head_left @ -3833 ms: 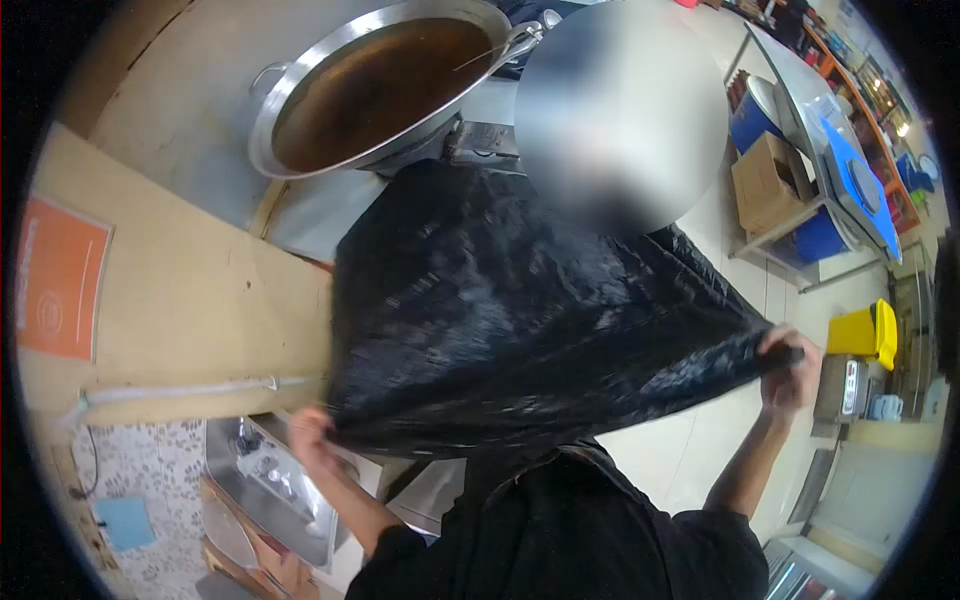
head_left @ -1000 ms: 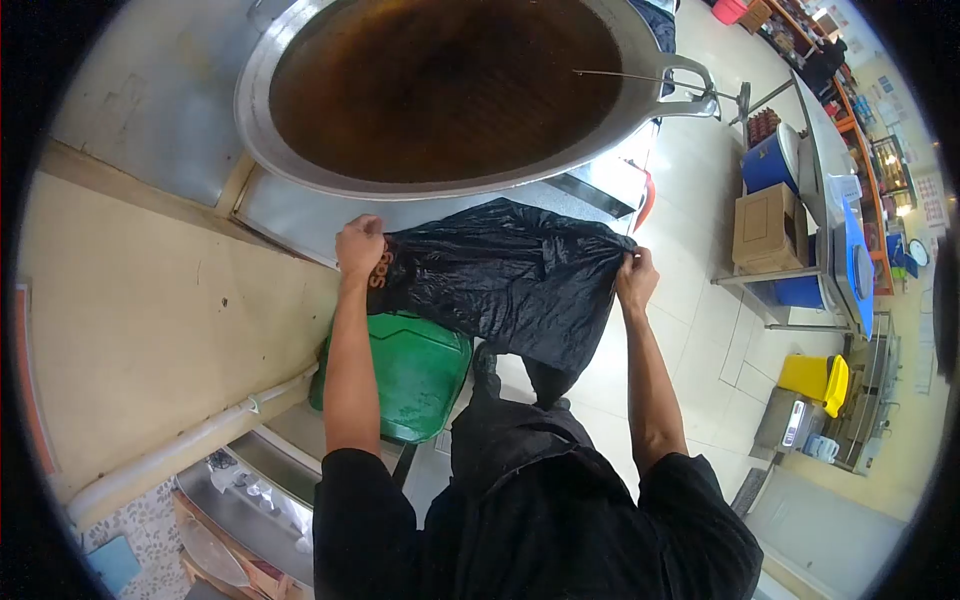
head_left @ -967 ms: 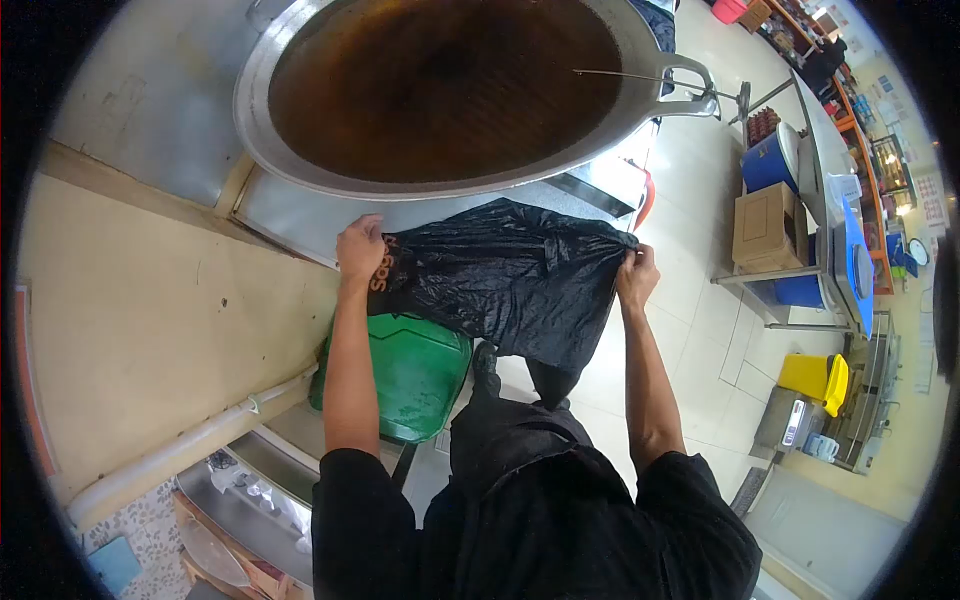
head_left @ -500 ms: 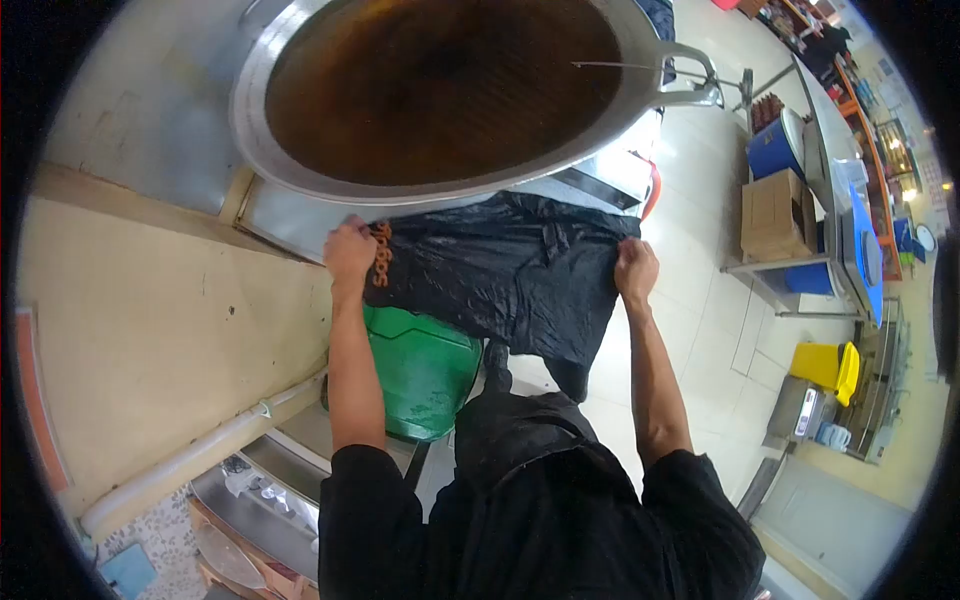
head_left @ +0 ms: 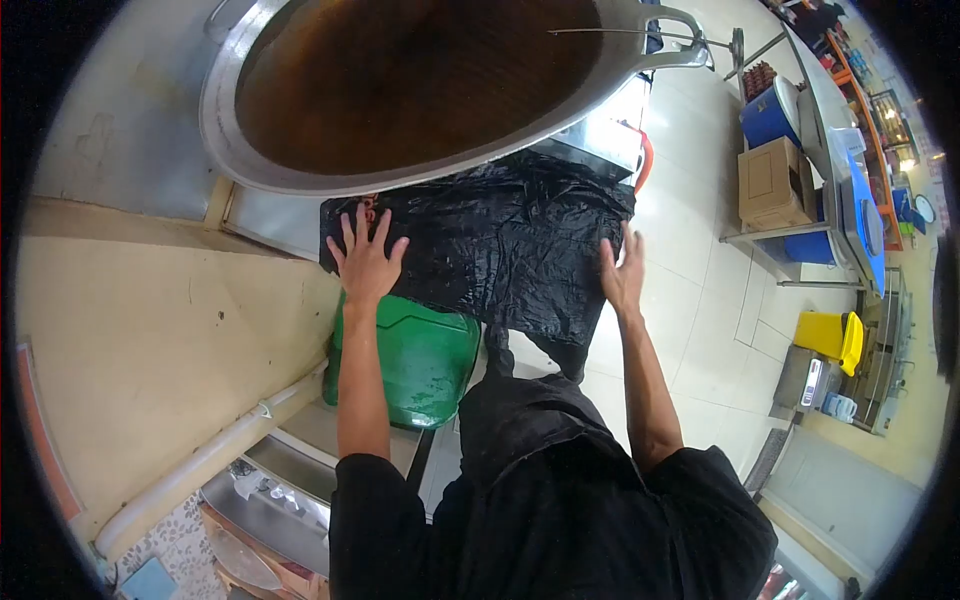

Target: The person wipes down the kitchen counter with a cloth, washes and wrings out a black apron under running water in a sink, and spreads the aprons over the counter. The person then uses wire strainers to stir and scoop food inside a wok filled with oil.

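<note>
A crumpled black plastic sheet with orange lettering (head_left: pixel 500 235) lies over the front of the metal counter, below the big pan, and hangs past its edge. My left hand (head_left: pixel 368 258) rests flat on its left part, fingers spread, just under the lettering. At the sheet's right edge is my right hand (head_left: pixel 623 268), fingers apart and holding nothing. The wide metal pan (head_left: pixel 225 125) of brown liquid stands right behind the sheet, with a thin rod reaching over its right handle.
A green lidded bin (head_left: pixel 415 365) stands below the sheet at the left, beside the cream wall (head_left: pixel 160 330). On the right are a metal table (head_left: pixel 825 110), a cardboard box (head_left: pixel 772 185), blue tubs and a yellow bin (head_left: pixel 828 338). A sink (head_left: pixel 275 520) is at lower left.
Both hands have let go of the sheet's edges and opened. The sheet now lies flatter and farther up, against the pan, with its lettering partly hidden. The view has shifted slightly.
</note>
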The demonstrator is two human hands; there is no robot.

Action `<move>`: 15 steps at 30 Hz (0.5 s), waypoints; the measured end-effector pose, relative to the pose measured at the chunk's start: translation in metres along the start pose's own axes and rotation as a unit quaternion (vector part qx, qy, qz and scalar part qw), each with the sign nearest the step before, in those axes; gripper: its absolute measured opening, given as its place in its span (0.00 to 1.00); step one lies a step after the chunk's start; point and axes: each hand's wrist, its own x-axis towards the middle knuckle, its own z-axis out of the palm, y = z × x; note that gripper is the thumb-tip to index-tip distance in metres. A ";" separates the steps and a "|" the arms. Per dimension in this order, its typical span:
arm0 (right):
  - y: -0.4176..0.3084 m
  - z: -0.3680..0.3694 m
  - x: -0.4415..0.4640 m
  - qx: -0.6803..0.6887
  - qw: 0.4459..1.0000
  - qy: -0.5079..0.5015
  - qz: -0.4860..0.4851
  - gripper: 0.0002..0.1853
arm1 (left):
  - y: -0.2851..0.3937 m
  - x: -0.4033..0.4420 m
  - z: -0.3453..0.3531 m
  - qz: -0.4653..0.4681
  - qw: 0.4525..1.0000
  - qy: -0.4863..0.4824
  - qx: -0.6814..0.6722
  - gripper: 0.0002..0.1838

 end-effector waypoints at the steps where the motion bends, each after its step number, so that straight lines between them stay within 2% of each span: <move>1: 0.005 0.005 -0.006 0.065 0.994 -0.089 0.026 0.33 | 0.003 -0.001 -0.002 -0.020 0.998 -0.051 0.008 0.37; 2: 0.009 0.012 -0.010 0.144 0.981 -0.131 0.021 0.36 | 0.006 0.002 -0.005 -0.039 0.994 -0.098 0.016 0.37; 4: 0.016 0.012 -0.006 0.172 0.975 -0.138 0.032 0.37 | 0.015 0.010 -0.017 -0.041 0.987 -0.158 0.013 0.43; 6: 0.028 0.014 0.002 0.189 0.973 -0.130 0.002 0.37 | 0.034 0.005 -0.033 -0.026 0.977 -0.214 0.012 0.46; 7: 0.032 0.010 0.005 0.199 0.968 -0.144 0.040 0.35 | 0.034 0.002 -0.030 -0.023 0.976 -0.216 0.006 0.49; 10: 0.038 -0.002 0.007 0.073 0.991 -0.112 0.008 0.30 | 0.022 -0.003 -0.031 -0.014 0.974 -0.228 -0.001 0.50; 11: 0.039 -0.001 0.006 0.041 0.996 -0.064 -0.036 0.28 | 0.028 -0.010 -0.041 -0.016 0.981 -0.191 -0.001 0.43; 14: 0.027 -0.016 0.006 -0.078 0.994 -0.078 0.002 0.26 | 0.013 0.004 -0.027 -0.036 0.992 -0.109 -0.057 0.30; 15: 0.018 -0.020 0.005 -0.081 0.994 -0.063 0.024 0.25 | 0.013 0.007 -0.026 -0.037 0.998 -0.024 -0.040 0.20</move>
